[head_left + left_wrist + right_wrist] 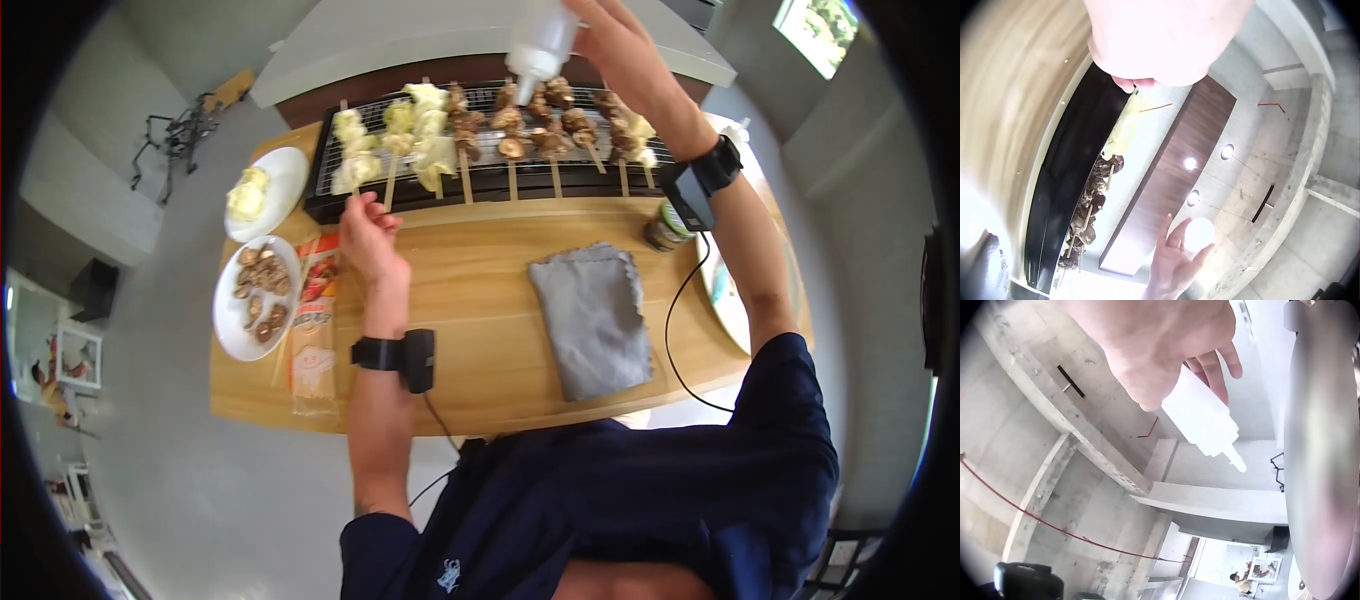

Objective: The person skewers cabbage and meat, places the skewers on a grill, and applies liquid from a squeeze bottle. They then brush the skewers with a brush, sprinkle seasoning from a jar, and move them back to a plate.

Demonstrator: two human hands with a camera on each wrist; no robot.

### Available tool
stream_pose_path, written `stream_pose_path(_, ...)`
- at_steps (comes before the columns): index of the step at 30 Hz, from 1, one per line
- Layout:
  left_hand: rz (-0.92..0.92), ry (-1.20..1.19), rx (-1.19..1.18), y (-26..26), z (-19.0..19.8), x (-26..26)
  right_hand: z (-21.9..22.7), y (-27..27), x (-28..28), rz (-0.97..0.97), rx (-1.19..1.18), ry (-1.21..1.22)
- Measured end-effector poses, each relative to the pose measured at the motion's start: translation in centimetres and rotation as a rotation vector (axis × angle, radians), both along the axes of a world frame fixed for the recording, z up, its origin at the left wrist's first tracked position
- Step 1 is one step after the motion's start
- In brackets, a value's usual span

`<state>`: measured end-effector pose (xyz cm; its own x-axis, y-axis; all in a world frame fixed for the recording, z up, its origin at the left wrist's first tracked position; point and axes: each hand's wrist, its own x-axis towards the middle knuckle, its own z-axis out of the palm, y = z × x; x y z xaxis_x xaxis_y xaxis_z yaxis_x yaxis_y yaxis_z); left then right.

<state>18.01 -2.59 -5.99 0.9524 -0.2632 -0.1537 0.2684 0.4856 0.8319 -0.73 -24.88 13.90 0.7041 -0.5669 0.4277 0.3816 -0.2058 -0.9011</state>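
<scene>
A squeeze bottle (541, 48) with its nozzle pointing down is gripped by the right hand (625, 55) above the middle skewers on the black grill (480, 190). In the right wrist view the white bottle (1200, 415) is held in the right hand (1166, 350), nozzle tilted down. Cabbage skewers (431, 135) lie on the left part of the grill, mushroom skewers (510, 130) mostly to the right. At the grill's front left corner the left hand (370, 240) has its fingers at the stick end of the leftmost skewer (352, 150); the left wrist view hides most of its fingers.
On the table's left are a plate with cabbage (285, 185), a white bowl of mushrooms (225, 320) and a skewer packet (313, 350). A grey cloth (595, 325) lies right of centre. A jar (668, 228) and another plate (733, 310) stand at the right.
</scene>
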Motion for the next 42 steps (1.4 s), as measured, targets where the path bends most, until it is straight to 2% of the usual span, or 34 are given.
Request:
stream_pose_path(1, -0.016, -0.007, 0.03, 0.0, -0.2, 0.5, 1.1, -0.1, -2.4, -0.03, -0.004, 0.093)
stream_pose_path(3, -0.025, -0.005, 0.034, 0.1, -0.4, 0.5, 2.9, 0.6, -6.6, -0.195, -0.398, 0.174)
stream_pose_path(4, -0.046, 0.002, 0.05, 0.2, 0.2, 0.1, 3.3, -1.2, -8.4, -0.184, -0.553, 0.246)
stream_pose_path(5, -0.052, 0.002, 0.028, 0.2, -0.2, 0.0, 3.5, -1.1, -10.6, -0.256, -0.757, 0.252)
stream_pose_path(7, -0.077, -0.038, 0.051, 0.4, -0.4, -0.2, 2.9, -5.6, -15.1, -0.594, -1.1, 0.547)
stream_pose_path(8, -0.083, -0.028, 0.053, 0.4, -0.2, -0.5, 2.8, -6.4, -17.0, -0.61, -1.105, 0.564)
stream_pose_path(10, -0.104, -0.016, 0.047, 0.2, 0.3, -1.1, 2.8, -7.6, -20.3, -0.73, -1.614, 0.68)
stream_pose_path(11, -0.118, -0.005, 0.072, 0.2, 0.5, -1.4, 2.4, -8.2, -21.9, -0.742, -1.612, 0.696)
stream_pose_path(13, -0.151, 0.001, 0.095, 0.0, 0.8, -1.6, 1.5, -9.3, -24.6, -0.665, -1.636, 0.919)
stream_pose_path(17, -0.215, 0.014, 0.087, -0.1, 0.8, -2.2, -0.1, -9.8, -28.8, -0.653, -1.622, 1.033)
stream_pose_path(22, -0.277, 0.004, 0.068, -0.1, 0.1, -1.9, -0.9, -10.9, -31.9, -0.749, -1.609, 1.172)
stream_pose_path(24, -0.295, -0.003, 0.061, -0.1, -0.1, -1.9, -2.3, -12.8, -32.7, -0.82, -1.698, 1.343)
stream_pose_path(25, -0.299, -0.005, 0.053, -0.2, -0.1, -1.9, -3.3, -13.9, -32.7, -0.83, -1.691, 1.344)
stream_pose_path(28, -0.304, -0.013, 0.048, -0.2, 0.0, -1.8, -7.2, -16.6, -31.7, -0.84, -1.893, 1.343)
stream_pose_path(32, -0.309, -0.016, 0.034, -0.2, -0.2, -1.7, -11.0, -17.7, -29.7, -0.81, -1.985, 1.319)
stream_pose_path(36, -0.312, -0.003, 0.017, 0.0, -0.3, -1.5, -12.6, -17.9, -28.6, -0.717, -2.046, 1.417)
stream_pose_path(39, -0.311, -0.002, 0.006, 0.0, -0.1, -1.6, -13.4, -18.3, -28.8, -0.734, -2.077, 1.314)
stream_pose_path(42, -0.329, -0.026, -0.005, 0.0, 0.0, -1.7, -13.2, -17.8, -28.8, -0.73, -2.079, 1.314)
